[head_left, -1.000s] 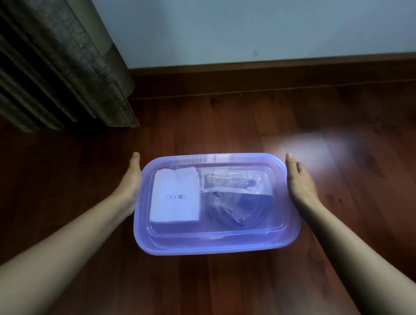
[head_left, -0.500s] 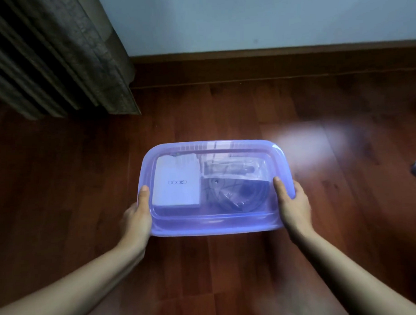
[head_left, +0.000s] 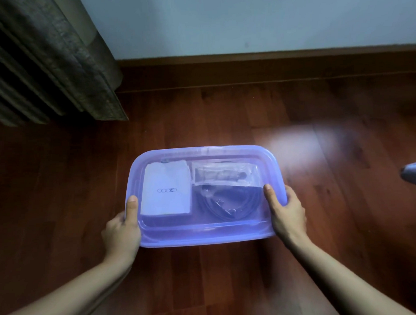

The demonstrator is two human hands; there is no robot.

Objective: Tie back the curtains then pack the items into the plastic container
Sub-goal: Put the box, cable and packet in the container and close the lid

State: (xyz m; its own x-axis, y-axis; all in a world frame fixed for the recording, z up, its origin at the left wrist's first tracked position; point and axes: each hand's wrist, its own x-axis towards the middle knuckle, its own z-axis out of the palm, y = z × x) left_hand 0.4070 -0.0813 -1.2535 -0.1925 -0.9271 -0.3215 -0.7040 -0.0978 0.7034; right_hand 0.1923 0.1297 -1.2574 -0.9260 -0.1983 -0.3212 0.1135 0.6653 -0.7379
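Held at both short ends: a translucent purple rectangular plastic container (head_left: 206, 236), lidded, with its long axis running left to right across the view, above the dark red wooden floor (head_left: 230, 274). Cannot tell whether lifted or resting on the boards.

Left hand (head_left: 121, 231) clamped on the near-left corner, thumb flat on the lid, fingers wrapped beneath the rim and out of sight. Right hand (head_left: 288, 213) grasping the near-right corner the same way, thumb on top. Equally near on both sides, neither hand favoured.

Both grips set toward the near long edge, with most of the container's length reaching away from the body. Judged likely to dip at the far side on a lift unless kept level.

Seen through the lid: a flat white box (head_left: 167, 191) at the left, a clear plastic packet (head_left: 224, 174) at the far right, and a dark coiled cable (head_left: 227, 205) just nearer than the packet. Packing judged done.

Up at the left, well apart from the container, a grey-brown pleated curtain (head_left: 57, 56) hanging down to the floor. Cannot tell whether tied back.
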